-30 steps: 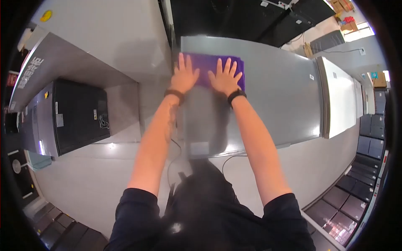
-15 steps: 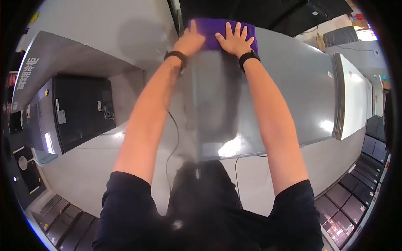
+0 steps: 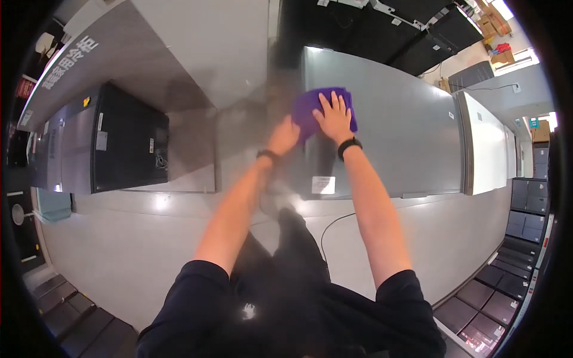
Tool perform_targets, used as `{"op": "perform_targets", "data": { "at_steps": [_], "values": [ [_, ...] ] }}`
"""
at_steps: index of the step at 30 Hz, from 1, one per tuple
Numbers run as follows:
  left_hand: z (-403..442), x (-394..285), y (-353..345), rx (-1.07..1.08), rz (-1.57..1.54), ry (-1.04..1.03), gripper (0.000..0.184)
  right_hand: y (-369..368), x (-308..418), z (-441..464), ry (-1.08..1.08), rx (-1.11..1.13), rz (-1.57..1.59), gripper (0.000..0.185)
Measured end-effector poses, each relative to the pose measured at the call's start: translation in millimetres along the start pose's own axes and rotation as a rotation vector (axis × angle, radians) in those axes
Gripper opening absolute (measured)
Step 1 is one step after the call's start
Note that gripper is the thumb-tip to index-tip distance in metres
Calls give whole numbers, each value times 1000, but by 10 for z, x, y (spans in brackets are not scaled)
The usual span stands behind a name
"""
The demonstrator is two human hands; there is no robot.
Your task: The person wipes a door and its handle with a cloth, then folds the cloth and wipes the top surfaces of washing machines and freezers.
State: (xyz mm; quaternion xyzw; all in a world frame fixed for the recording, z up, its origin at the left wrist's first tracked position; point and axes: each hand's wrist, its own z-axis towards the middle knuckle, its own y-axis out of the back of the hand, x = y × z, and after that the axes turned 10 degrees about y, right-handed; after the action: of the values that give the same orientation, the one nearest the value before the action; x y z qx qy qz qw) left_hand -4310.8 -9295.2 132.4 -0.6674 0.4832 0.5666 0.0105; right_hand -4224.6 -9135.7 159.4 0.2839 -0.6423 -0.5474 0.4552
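Observation:
A purple cloth (image 3: 307, 113) lies over the left edge of a grey appliance panel (image 3: 400, 125), near its upper left corner. My right hand (image 3: 335, 117) presses flat on the cloth with its fingers spread. At the cloth's left edge, my left hand (image 3: 285, 135) is closed round its lower left part, somewhat blurred. Both wrists wear dark bands. A white label (image 3: 323, 185) sits at the panel's lower left corner.
A dark appliance (image 3: 131, 140) stands at the left beside a grey panel with white lettering (image 3: 89, 51). Black units (image 3: 358, 33) are at the top, a white panel (image 3: 484, 143) at the right. A cable (image 3: 325, 232) runs along the floor.
Both hands have come back toward me from the panel's far end with the cloth. My left hand has moved off the panel's left edge and closed on the cloth; the label now shows.

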Motion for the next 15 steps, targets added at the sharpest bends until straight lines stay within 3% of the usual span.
{"op": "perform_targets", "data": {
  "at_steps": [5, 8, 10, 11, 15],
  "values": [
    [-1017, 526, 258, 39, -113, 33, 34, -200, 578, -838, 125, -230, 132, 34],
    [-1410, 1088, 335, -31, -83, -63, 32, -375, 1008, -1335, 291, -324, -43, 17],
    [-1686, 1426, 504, -6, -164, -59, 32, -476, 1413, -1647, 227, -84, -178, 18],
    [-1814, 1601, 596, 3, -208, -60, 32, -574, 1598, -1768, 201, -7, -61, 19],
    [-2418, 2454, 1095, 8, -208, -112, 32, -1135, 2418, -2250, 179, 97, 93, 18]
  ]
}}
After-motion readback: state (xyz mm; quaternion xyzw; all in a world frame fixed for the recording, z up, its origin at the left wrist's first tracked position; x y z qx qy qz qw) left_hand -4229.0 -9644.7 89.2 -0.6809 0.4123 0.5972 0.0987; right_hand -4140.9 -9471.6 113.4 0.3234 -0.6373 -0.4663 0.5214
